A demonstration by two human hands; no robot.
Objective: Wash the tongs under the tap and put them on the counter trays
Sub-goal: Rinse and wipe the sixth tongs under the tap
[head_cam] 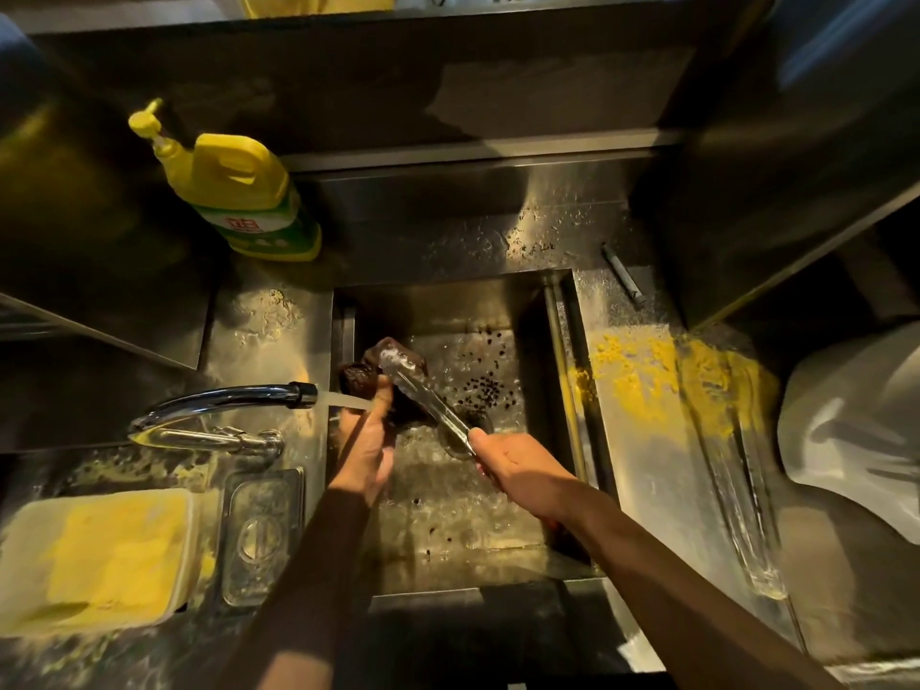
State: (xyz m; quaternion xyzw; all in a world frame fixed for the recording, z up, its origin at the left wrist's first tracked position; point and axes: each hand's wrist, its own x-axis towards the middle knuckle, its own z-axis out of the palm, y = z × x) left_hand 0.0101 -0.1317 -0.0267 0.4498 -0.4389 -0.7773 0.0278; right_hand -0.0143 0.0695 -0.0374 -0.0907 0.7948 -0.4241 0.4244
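Metal tongs [425, 390] slant over the steel sink [557, 311], tips at the upper left. My right hand [513, 463] grips their handle end. My left hand [366, 440] holds a dark scrubbing pad [358, 378] against the tong tips. Water runs from the chrome tap [234, 398] at the sink's left onto my left hand. A second pair of clear tongs [737, 510] lies on the wet counter to the right.
A yellow dish-soap pump bottle [244, 191] stands behind the tap. A yellow sponge in a white tray [99, 555] and a small steel lid [261, 535] sit front left. Yellow crumbs [657, 376] cover the right counter, and dark bits dot the sink floor [483, 385].
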